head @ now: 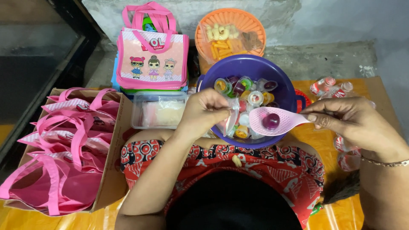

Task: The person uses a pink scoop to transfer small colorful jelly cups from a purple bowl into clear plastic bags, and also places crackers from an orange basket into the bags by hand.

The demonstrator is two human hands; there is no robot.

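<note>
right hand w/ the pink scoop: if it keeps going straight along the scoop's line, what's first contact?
Probably the small clear bag pinched in the left hand: the right hand points the pink scoop, carrying a purple jelly cup, leftward at it. Depth unclear.

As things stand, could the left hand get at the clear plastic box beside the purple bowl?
Probably yes. The left hand sits just right of the clear plastic box with nothing between them, but it is pinching a small clear bag, so its grip is occupied.

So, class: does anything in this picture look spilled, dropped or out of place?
One thing: a small yellowish snack piece lies on the person's lap, outside the purple bowl and the orange basket. It looks dropped. Nothing else stands out.
</note>
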